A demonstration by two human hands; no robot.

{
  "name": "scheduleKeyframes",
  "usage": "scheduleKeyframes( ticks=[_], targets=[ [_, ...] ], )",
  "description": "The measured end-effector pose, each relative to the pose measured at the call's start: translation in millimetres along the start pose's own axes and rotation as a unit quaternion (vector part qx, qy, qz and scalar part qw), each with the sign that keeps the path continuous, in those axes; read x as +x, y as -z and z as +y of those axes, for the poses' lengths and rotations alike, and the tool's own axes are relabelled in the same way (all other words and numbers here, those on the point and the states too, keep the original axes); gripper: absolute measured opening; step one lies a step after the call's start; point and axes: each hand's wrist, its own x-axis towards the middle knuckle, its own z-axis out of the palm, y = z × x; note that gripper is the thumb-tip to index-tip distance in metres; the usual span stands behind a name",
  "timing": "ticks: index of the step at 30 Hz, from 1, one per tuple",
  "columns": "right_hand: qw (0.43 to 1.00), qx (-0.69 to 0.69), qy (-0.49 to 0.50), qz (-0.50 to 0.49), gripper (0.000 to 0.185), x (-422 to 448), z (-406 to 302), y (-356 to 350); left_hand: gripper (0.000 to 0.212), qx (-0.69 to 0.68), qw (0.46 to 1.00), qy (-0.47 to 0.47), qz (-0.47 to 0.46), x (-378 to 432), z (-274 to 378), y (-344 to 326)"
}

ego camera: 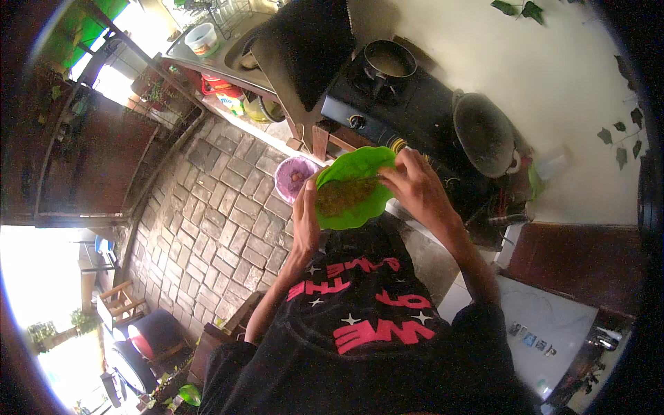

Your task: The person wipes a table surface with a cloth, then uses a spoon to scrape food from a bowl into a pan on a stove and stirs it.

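Note:
A bright green plate with a scalloped rim (358, 161) is held up in front of my chest. Brown, crumbly or granular matter (346, 196) covers much of its inside; I cannot tell what it is. My left hand (307, 218) grips the plate's left side, thumb along the rim and the other fingers mostly hidden. Over the right rim reaches my right hand (417, 179), its fingertips inside the plate beside the brown matter. Whether those fingertips pinch the plate or some of the matter is not clear.
A gas stove (384, 119) carries a pot with liquid (390, 59) and a dark wok (485, 132). Below the plate, a purple-lined bin (291, 176) stands on paving bricks (218, 207). Beyond are a sink counter (228, 46) and a white tub (201, 39).

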Motion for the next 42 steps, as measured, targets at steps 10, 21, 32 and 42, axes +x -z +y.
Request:
scheduleKeyframes(
  ticks=[10, 21, 32, 42],
  targets=[
    [0.995, -0.015, 0.029, -0.089, 0.038, -13, -9, -1, 0.058, 0.044, 0.998, -0.033, -0.037, 7, 3, 1],
    [0.997, -0.062, 0.053, -0.008, 0.051, -25, -1, 6, 0.059, -0.011, 0.998, -0.062, 0.000, 10, 21, 8],
    [0.995, -0.089, 0.013, -0.037, 0.058, -10, 1, 4, 0.059, 0.009, 0.997, -0.071, -0.021, 5, 28, 4],
    [0.996, -0.068, 0.052, -0.035, 0.056, -9, -10, 14, 0.057, 0.030, 0.997, -0.066, -0.029, -5, 37, 0]
  ],
)
